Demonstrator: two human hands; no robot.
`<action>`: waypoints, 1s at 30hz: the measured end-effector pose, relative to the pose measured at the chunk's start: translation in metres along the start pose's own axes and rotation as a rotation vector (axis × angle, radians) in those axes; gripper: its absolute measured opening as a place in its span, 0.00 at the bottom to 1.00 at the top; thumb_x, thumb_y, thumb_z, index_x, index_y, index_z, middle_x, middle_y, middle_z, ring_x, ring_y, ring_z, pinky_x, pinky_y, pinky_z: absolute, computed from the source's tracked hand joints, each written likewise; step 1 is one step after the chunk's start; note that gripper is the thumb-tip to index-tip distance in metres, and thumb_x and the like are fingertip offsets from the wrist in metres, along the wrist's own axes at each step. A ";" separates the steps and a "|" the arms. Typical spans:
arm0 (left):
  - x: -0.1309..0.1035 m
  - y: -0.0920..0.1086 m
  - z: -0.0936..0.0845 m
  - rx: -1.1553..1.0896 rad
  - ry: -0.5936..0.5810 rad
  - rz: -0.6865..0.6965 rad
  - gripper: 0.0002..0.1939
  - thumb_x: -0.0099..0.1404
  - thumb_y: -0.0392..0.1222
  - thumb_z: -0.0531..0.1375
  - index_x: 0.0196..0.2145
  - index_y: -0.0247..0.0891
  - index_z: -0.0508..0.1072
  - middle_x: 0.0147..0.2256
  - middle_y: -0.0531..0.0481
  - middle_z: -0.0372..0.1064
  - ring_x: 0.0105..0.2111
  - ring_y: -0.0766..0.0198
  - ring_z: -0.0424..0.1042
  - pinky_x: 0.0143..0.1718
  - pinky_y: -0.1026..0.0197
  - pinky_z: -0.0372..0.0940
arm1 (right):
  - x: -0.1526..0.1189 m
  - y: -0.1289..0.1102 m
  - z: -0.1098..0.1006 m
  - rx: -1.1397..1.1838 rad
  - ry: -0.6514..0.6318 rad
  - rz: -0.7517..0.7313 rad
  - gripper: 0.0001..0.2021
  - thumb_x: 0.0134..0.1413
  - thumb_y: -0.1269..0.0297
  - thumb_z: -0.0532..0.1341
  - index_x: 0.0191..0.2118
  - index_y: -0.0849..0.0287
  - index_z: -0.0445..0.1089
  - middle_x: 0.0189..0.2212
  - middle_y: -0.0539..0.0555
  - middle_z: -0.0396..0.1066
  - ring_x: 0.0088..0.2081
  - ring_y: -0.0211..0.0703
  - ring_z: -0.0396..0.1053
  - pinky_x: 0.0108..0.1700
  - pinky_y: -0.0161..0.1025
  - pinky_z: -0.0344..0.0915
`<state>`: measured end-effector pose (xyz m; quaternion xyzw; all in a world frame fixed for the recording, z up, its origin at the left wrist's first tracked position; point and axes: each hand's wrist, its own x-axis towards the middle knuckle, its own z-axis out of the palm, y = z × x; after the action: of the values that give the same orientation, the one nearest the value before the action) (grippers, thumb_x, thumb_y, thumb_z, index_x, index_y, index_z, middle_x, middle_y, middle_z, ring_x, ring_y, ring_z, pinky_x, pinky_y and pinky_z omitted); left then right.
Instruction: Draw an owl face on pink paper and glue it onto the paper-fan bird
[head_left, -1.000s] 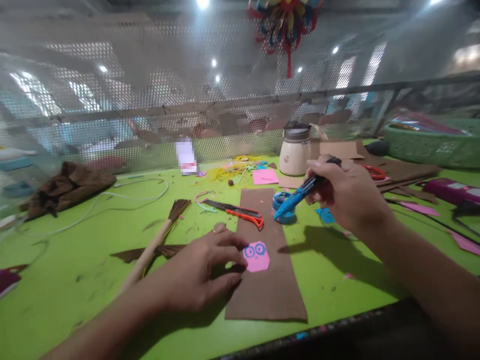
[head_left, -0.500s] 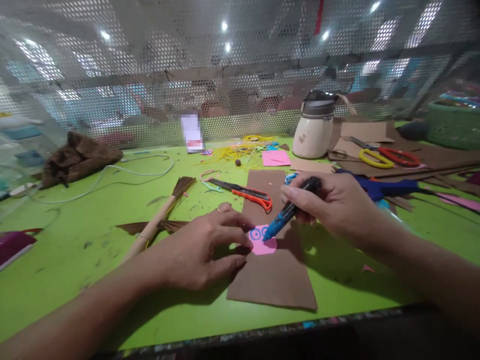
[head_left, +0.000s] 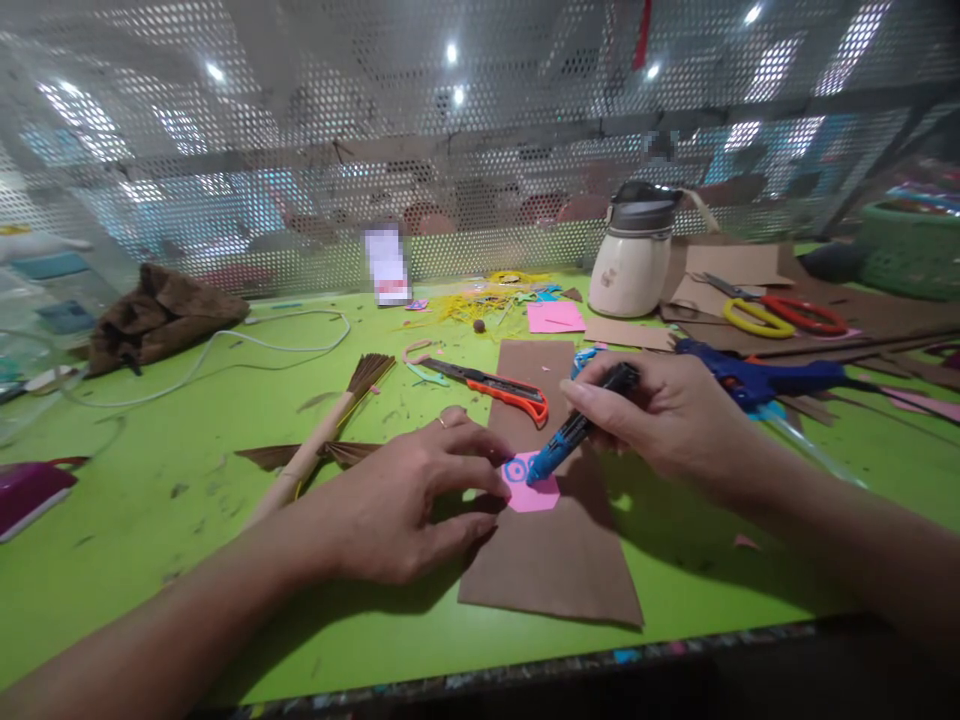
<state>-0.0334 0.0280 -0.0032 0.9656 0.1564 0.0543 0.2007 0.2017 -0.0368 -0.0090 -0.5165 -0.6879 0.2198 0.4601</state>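
A small pink paper (head_left: 534, 496) with blue rings drawn on it lies on a brown cardboard strip (head_left: 551, 570). My left hand (head_left: 427, 495) rests beside it, fingers spread, the fingertips touching the paper's left edge. Between the thumb and fingers of my right hand (head_left: 660, 410) is a blue marker (head_left: 574, 428), tilted, its tip at the pink paper. An orange box cutter (head_left: 504, 390) lies across the upper part of the cardboard.
A wooden stick with bristles (head_left: 311, 445) lies at the left. Behind are a white flask (head_left: 631, 265), scissors (head_left: 761, 308) and yellow shreds (head_left: 472, 305). A blue glue gun (head_left: 765, 378) sits past my right hand. A brown cloth (head_left: 161, 315) is at the back left.
The view has shifted slightly, moving everything a little to the right. The marker tip stays at the pink paper, and both hands keep nearly the same pose.
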 end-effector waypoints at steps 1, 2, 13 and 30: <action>0.000 0.000 0.000 -0.001 0.006 0.002 0.08 0.66 0.39 0.58 0.42 0.42 0.76 0.52 0.48 0.68 0.50 0.56 0.68 0.62 0.47 0.53 | 0.000 0.000 0.000 0.005 -0.003 0.000 0.16 0.61 0.58 0.58 0.25 0.60 0.67 0.17 0.45 0.63 0.19 0.29 0.58 0.21 0.30 0.52; 0.000 0.000 0.000 -0.004 0.011 0.005 0.08 0.66 0.39 0.58 0.42 0.42 0.76 0.52 0.48 0.68 0.50 0.56 0.68 0.62 0.47 0.53 | 0.000 0.000 0.000 0.008 -0.006 0.000 0.16 0.61 0.58 0.58 0.25 0.60 0.67 0.17 0.45 0.63 0.19 0.29 0.57 0.20 0.30 0.52; 0.000 0.000 0.001 -0.005 0.025 0.017 0.09 0.67 0.39 0.58 0.43 0.42 0.76 0.52 0.47 0.68 0.50 0.55 0.68 0.59 0.50 0.58 | 0.001 0.002 -0.001 -0.005 0.000 0.017 0.16 0.61 0.59 0.57 0.23 0.59 0.65 0.16 0.45 0.62 0.19 0.30 0.58 0.21 0.31 0.53; 0.000 0.000 0.000 0.000 -0.002 0.002 0.09 0.67 0.40 0.58 0.42 0.42 0.76 0.53 0.47 0.68 0.50 0.55 0.68 0.59 0.49 0.58 | 0.001 0.002 0.000 -0.006 0.010 0.012 0.17 0.61 0.58 0.57 0.23 0.59 0.65 0.17 0.46 0.62 0.19 0.30 0.59 0.20 0.31 0.53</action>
<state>-0.0337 0.0276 -0.0036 0.9658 0.1552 0.0538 0.2008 0.2029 -0.0349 -0.0105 -0.5231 -0.6831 0.2178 0.4607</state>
